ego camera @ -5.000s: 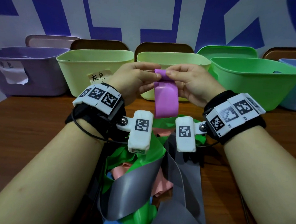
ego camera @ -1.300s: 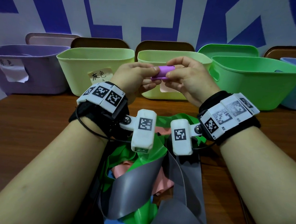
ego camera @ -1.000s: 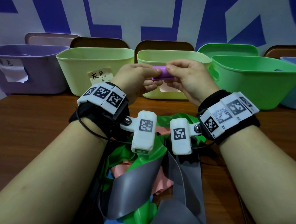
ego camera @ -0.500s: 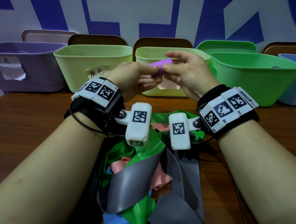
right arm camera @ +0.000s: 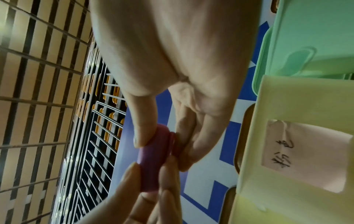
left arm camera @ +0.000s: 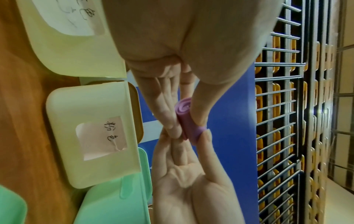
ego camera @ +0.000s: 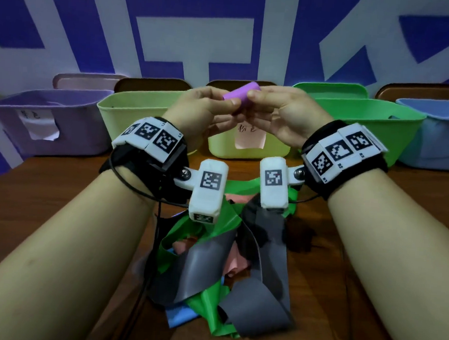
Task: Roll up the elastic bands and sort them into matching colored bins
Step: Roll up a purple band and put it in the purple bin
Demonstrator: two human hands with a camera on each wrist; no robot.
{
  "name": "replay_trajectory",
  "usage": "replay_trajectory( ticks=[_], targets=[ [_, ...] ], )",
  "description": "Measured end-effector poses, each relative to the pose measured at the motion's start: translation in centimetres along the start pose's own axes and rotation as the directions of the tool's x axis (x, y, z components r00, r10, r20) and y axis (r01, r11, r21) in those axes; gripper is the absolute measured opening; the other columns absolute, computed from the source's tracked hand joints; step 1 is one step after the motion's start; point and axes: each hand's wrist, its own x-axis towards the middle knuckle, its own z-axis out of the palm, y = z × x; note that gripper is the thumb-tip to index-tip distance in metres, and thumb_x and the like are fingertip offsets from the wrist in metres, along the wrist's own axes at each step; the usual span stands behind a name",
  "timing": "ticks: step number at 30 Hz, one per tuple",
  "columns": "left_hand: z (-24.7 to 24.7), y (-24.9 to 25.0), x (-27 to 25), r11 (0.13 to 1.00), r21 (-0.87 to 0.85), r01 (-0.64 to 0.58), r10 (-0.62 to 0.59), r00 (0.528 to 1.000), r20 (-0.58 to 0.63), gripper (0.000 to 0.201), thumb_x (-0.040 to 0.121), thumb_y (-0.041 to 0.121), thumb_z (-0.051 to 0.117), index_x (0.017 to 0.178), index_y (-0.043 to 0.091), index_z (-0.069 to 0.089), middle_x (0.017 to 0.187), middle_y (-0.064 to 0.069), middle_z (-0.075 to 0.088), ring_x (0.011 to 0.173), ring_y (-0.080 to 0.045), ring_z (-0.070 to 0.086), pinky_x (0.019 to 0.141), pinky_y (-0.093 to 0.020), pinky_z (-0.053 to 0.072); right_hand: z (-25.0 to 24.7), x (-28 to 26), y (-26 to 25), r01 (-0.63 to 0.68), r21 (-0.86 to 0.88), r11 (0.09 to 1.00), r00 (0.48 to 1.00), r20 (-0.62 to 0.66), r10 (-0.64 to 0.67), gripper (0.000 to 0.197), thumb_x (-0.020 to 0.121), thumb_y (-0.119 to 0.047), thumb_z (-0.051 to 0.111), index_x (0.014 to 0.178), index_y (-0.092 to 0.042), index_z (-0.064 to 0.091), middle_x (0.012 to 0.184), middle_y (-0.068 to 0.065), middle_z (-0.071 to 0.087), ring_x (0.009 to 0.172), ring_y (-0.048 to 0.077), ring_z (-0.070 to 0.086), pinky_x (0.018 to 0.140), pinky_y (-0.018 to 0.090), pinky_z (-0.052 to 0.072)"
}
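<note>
Head view: one purple rolled band (ego camera: 238,97) is held in the air above the bins, its long axis slanting up toward the right. The left hand (ego camera: 201,107) pinches its lower-left end, the right hand (ego camera: 283,115) its upper-right end. Behind stand five bins: purple bin (ego camera: 49,120), two yellow-green, one green, one blue. A pile of loose bands (ego camera: 225,262) lies on the table (ego camera: 43,197) between the forearms.
</note>
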Motion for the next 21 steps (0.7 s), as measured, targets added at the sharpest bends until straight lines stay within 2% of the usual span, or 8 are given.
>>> replay_trajectory(
  ticks=[2, 5, 7, 11, 14, 17, 21],
  targets=[
    [0.6, 1.1, -1.1, 0.999, 0.029, -0.034, 0.035, 0.999, -0.019, 0.009, 0.091, -0.001, 0.058, 0.093, 0.006, 0.054, 0.084, -0.013, 0.068, 0.07, -0.018, 0.07, 0.067, -0.021, 0.057, 0.6, -0.8, -1.3, 0.029, -0.007, 1.0, 0.999, -0.026, -0.03, 0.026, 0.092, -0.005, 0.056, 0.116, 0.004, 0.06, 0.096, 0.014, 0.068, 0.087, 0.022, 0.068, 0.091, 0.031, 0.054],
    [1.6, 2.9, -3.0, 0.978, 0.19, -0.085, 0.097, 0.994, -0.054, 0.006, 0.092, 0.006, 0.06, 0.092, 0.009, 0.054, 0.088, -0.013, 0.068, 0.073, -0.019, 0.07, 0.068, -0.023, 0.057, 1.9, -2.5, -3.3, 0.06, -0.087, 0.994, 0.993, -0.092, -0.068, 0.032, 0.093, -0.005, 0.056, 0.123, 0.004, 0.057, 0.102, 0.015, 0.068, 0.09, 0.022, 0.068, 0.089, 0.03, 0.053],
    [2.2, 4.3, -4.6, 0.963, 0.257, -0.087, 0.101, 0.994, -0.041, 0.007, 0.093, 0.014, 0.061, 0.093, 0.011, 0.054, 0.091, -0.013, 0.069, 0.074, -0.018, 0.07, 0.066, -0.023, 0.058, 2.6, -4.0, -4.6, 0.083, -0.109, 0.991, 0.989, -0.116, -0.095, 0.032, 0.094, -0.006, 0.055, 0.124, 0.004, 0.056, 0.099, 0.013, 0.068, 0.086, 0.02, 0.068, 0.085, 0.028, 0.054],
    [2.5, 7.3, -8.1, 0.981, 0.176, -0.079, 0.085, 0.996, -0.025, 0.021, 0.095, 0.027, 0.059, 0.102, 0.007, 0.057, 0.088, -0.013, 0.069, 0.073, -0.018, 0.071, 0.069, -0.025, 0.058, 4.7, -7.0, -7.5, 0.138, -0.105, 0.985, 0.98, -0.129, -0.151, 0.026, 0.094, 0.0, 0.053, 0.119, 0.007, 0.055, 0.089, 0.014, 0.066, 0.073, 0.018, 0.069, 0.068, 0.026, 0.057],
    [2.3, 9.3, -10.7, 0.992, 0.103, -0.075, 0.076, 0.997, -0.01, 0.021, 0.097, 0.023, 0.056, 0.1, 0.002, 0.059, 0.086, -0.012, 0.068, 0.07, -0.014, 0.068, 0.069, -0.022, 0.056, 7.0, -9.1, -9.8, 0.204, -0.199, 0.958, 0.963, -0.134, -0.233, 0.02, 0.091, 0.001, 0.056, 0.112, 0.0, 0.057, 0.091, 0.012, 0.064, 0.08, 0.021, 0.064, 0.076, 0.029, 0.055],
    [2.0, 11.3, -13.2, 0.999, 0.005, -0.041, 0.04, 0.996, 0.077, 0.021, 0.098, 0.022, 0.053, 0.099, 0.003, 0.062, 0.088, -0.01, 0.067, 0.073, -0.012, 0.068, 0.066, -0.018, 0.056, 8.8, -11.3, -11.9, 0.254, -0.249, 0.935, 0.952, -0.107, -0.287, 0.018, 0.091, -0.002, 0.057, 0.108, -0.008, 0.058, 0.093, 0.006, 0.065, 0.083, 0.017, 0.064, 0.085, 0.032, 0.05],
    [1.9, 13.7, -16.0, 0.999, -0.049, -0.001, 0.009, 0.988, 0.155, 0.025, 0.098, 0.026, 0.05, 0.1, 0.005, 0.061, 0.079, -0.004, 0.071, 0.071, -0.009, 0.07, 0.066, -0.017, 0.057, 10.3, -13.6, -14.3, 0.299, -0.239, 0.924, 0.943, -0.074, -0.324, 0.019, 0.093, -0.005, 0.056, 0.111, -0.008, 0.058, 0.102, 0.008, 0.064, 0.097, 0.018, 0.063, 0.091, 0.035, 0.049]
  ],
)
